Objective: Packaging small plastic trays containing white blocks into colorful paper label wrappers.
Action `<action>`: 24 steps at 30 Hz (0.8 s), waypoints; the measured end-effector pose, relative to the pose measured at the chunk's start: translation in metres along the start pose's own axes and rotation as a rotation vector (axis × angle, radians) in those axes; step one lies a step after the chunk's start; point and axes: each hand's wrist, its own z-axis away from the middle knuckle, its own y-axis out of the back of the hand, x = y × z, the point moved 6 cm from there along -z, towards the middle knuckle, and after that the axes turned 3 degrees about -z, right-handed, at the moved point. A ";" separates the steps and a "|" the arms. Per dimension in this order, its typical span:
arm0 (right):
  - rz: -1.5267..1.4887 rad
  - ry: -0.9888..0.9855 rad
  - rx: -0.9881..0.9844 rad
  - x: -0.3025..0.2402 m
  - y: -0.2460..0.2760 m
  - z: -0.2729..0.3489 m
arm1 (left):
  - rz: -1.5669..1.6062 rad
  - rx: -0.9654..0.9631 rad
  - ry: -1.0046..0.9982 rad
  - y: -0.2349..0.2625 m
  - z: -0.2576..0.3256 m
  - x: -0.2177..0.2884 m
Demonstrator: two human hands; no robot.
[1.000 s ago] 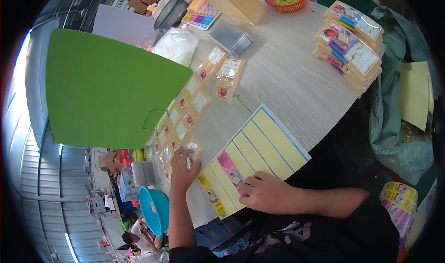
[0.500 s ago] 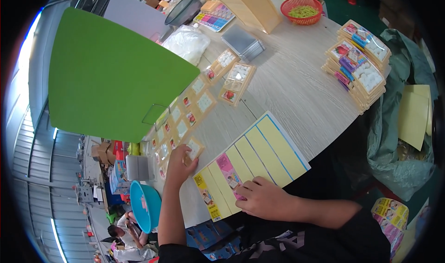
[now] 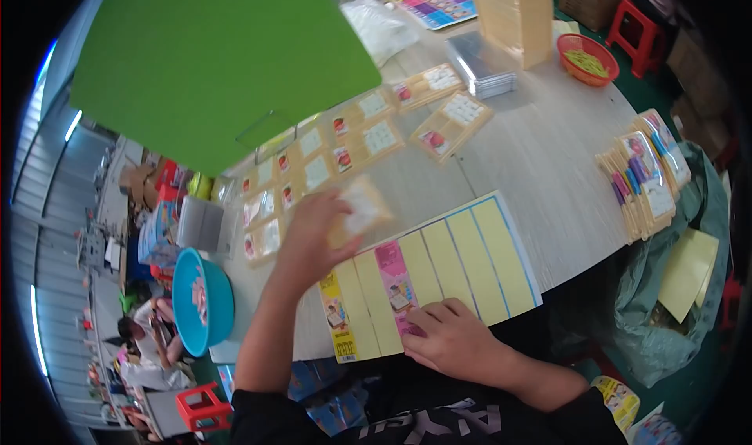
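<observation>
My left hand [image 3: 313, 237] is lifted over the table, gripping a small tan blister card with white pieces [image 3: 362, 208]; it is motion-blurred. My right hand [image 3: 450, 337] presses flat on the near edge of a big sheet of yellow strips [image 3: 462, 257], its fingers by a pink printed strip [image 3: 395, 276]. A second printed strip [image 3: 335, 317] lies at the sheet's left end. Rows of similar tan blister cards [image 3: 329, 159] lie on the table beyond my left hand.
A stack of packed cards [image 3: 644, 179] sits at the right of the pale wooden table [image 3: 548, 147]. Farther back are a clear tray stack [image 3: 479, 65], a tall tan box [image 3: 517, 14], a red basket [image 3: 587, 57]. A green panel [image 3: 211, 61] covers upper left; a blue basin [image 3: 200, 300] lies lower left.
My left hand picked one blister card from the rows and carried it up and right toward the yellow sheet. My right hand stayed pressing on the sheet.
</observation>
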 end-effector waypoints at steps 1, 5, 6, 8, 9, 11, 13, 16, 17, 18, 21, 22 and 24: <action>0.029 -0.014 -0.021 0.001 -0.003 -0.004 | 0.031 -0.037 -0.085 -0.008 -0.004 0.017; 0.033 -0.034 -0.069 -0.001 -0.003 -0.011 | 0.155 -0.102 -0.320 -0.036 -0.014 0.086; 0.032 -0.014 -0.099 -0.004 -0.005 -0.010 | 0.202 -0.128 -0.362 -0.042 -0.014 0.097; 0.027 -0.063 -0.063 -0.004 -0.002 -0.008 | 0.199 -0.088 -0.399 -0.060 -0.014 0.117; 0.025 -0.037 -0.084 -0.006 -0.004 -0.008 | 0.172 -0.065 -0.442 -0.065 -0.009 0.122; 0.042 -0.079 -0.092 -0.006 -0.004 -0.010 | 0.178 -0.033 -0.429 -0.074 -0.007 0.119; 0.045 -0.088 -0.125 -0.009 -0.005 -0.011 | 0.189 -0.005 -0.425 -0.078 -0.003 0.120; 0.037 -0.103 -0.140 -0.008 -0.007 -0.007 | 0.259 -0.073 -0.394 -0.088 0.000 0.117; 0.032 -0.104 -0.126 -0.008 -0.007 -0.008 | 0.243 -0.020 -0.413 -0.085 0.001 0.116; 0.029 -0.119 -0.155 -0.007 -0.008 -0.009 | 0.229 0.032 -0.429 -0.084 0.002 0.115; 0.045 -0.122 -0.139 -0.007 -0.008 -0.016 | 0.203 0.167 -0.463 -0.079 0.000 0.110; 0.043 -0.130 -0.151 -0.005 -0.009 -0.016 | 0.246 0.162 -0.443 -0.079 -0.001 0.108; 0.024 -0.152 -0.168 -0.004 -0.008 -0.019 | 0.279 0.174 -0.383 -0.072 0.000 0.097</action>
